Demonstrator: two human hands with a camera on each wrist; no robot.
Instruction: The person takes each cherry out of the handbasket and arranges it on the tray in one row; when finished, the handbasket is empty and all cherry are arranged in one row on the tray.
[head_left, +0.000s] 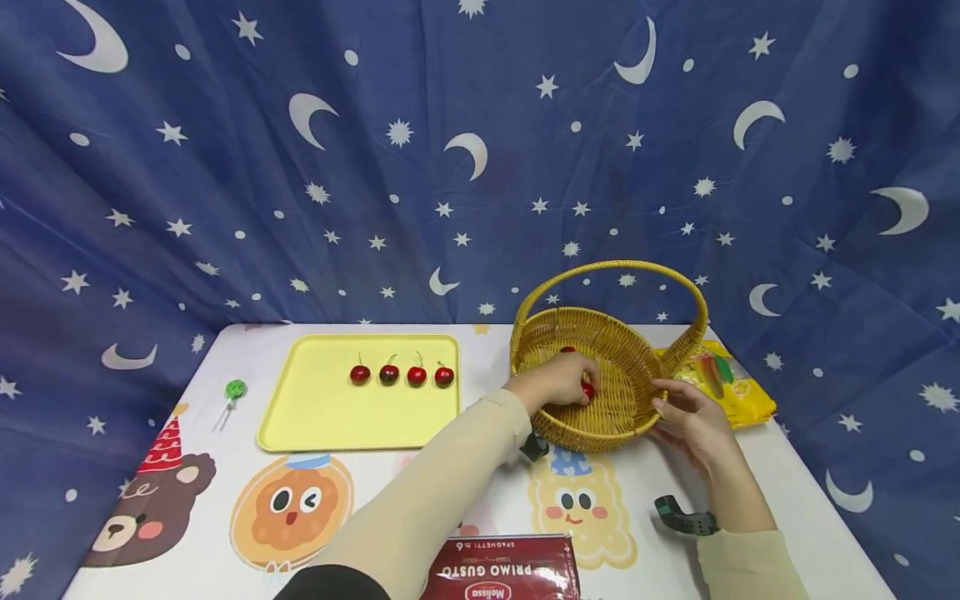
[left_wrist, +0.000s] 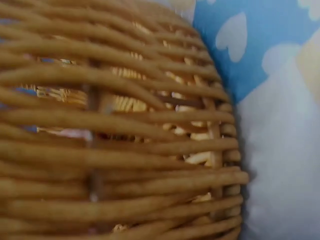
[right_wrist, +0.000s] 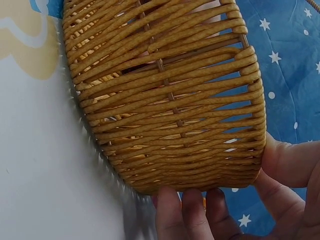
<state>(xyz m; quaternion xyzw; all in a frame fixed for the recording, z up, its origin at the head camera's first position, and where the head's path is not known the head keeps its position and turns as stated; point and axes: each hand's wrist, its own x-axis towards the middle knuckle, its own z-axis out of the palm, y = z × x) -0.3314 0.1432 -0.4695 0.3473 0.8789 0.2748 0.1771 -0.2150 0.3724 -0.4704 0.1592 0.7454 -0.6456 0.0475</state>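
A wicker basket [head_left: 618,367] with a tall arched handle stands at the back right of the table. My left hand [head_left: 558,381] reaches over its near-left rim and pinches a red cherry [head_left: 588,391] inside. Another cherry [head_left: 567,349] shows just behind that hand, partly covered by it. With thumb and fingers, my right hand [head_left: 693,421] holds the basket's right side; the right wrist view shows those fingers against the woven wall [right_wrist: 185,120]. In the left wrist view the weave [left_wrist: 120,160] fills most of the picture and hides the hand.
A yellow tray [head_left: 322,417] on the left bears several stemmed cherries [head_left: 417,375] in a row. A green lollipop [head_left: 236,389] lies left of it. Behind the right hand is a yellow packet [head_left: 738,400]. A dark red spaghetti pack [head_left: 502,571] lies at the front edge.
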